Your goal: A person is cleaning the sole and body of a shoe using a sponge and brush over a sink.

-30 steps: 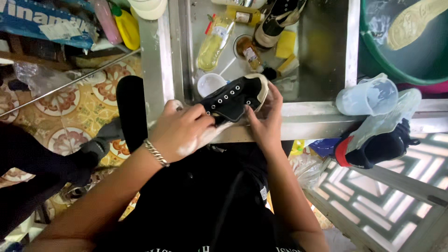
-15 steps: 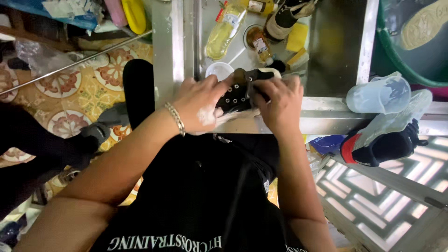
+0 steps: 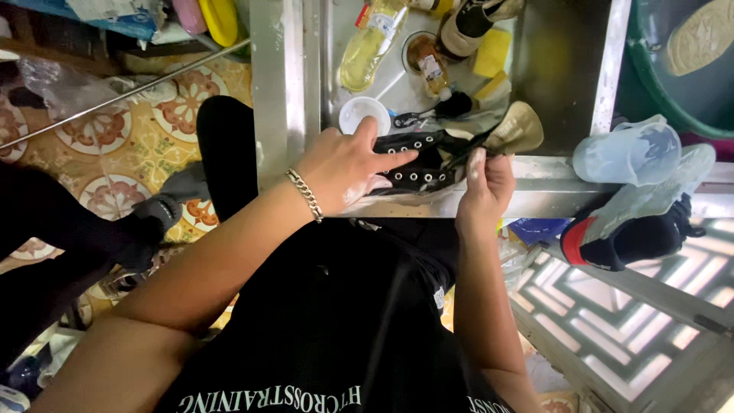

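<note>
A: While the left hand [image 3: 348, 164] lies flat over the black shoe [image 3: 424, 160], fingers spread across the eyelet rows and pinning it to the steel sink's [image 3: 287, 84] front edge, what is the right doing?

B: Right hand [image 3: 485, 183] is pinched shut on a thin dark tool, likely a small brush; its tip goes in at the shoe's opening. Shoe sits between both hands, on the rim just ahead of the body.

A: Step in hand?

B: Scrubbing round the tongue and eyelets, by my reading. Laces look out. Next move would want the left to keep steady pressure while the right works the tip without slipping off the edge.

A: Past the shoe?

B: White cup [image 3: 363, 113] just behind it. Further in the basin, a clear bottle [image 3: 371, 42] of yellow liquid lying down, label with red at its neck end; a small brown bottle [image 3: 430, 65], pale label; a yellow sponge [image 3: 493, 53].

A: Off to the right?

B: Another shoe [image 3: 627, 229], black and red, on the ledge, a clear plastic piece over it. Green tub [image 3: 673, 69] at the far corner.
</note>
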